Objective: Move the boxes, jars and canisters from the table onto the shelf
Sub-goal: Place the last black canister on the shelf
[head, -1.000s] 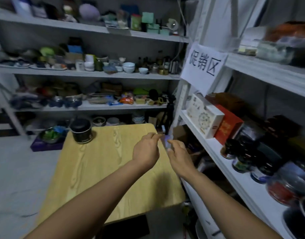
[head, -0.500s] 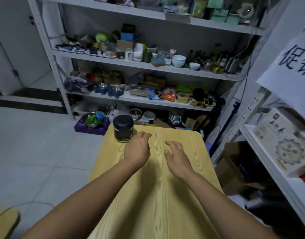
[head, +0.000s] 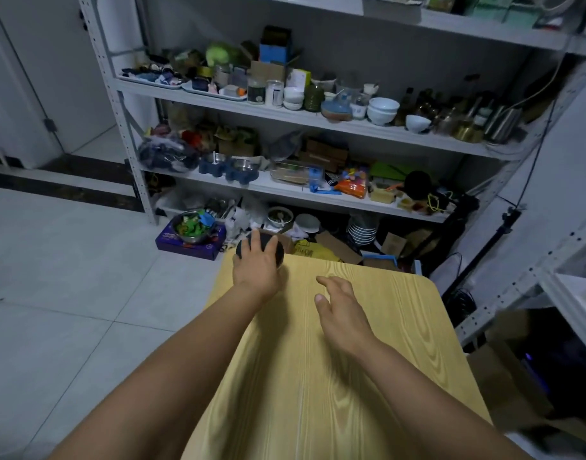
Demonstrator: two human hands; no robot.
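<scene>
A black round canister (head: 279,251) stands at the far left corner of the light wooden table (head: 367,376). My left hand (head: 255,267) lies over the canister's top with its fingers wrapped around it, hiding most of it. My right hand (head: 341,307) hovers over the middle of the table, fingers apart and holding nothing. The grey shelf (head: 550,257) on the right shows only its frame and one white board edge.
A tall grey rack (head: 294,117) packed with bowls, jars and boxes stands behind the table. On the floor lie a purple box with a metal bowl (head: 192,234) and cardboard boxes (head: 338,247). A brown carton (head: 513,376) sits beneath the right shelf. White tiled floor spreads to the left.
My view has swung left from the right shelf to the table. My left hand has reached forward and closed over the black canister. My right hand has stayed spread above the table.
</scene>
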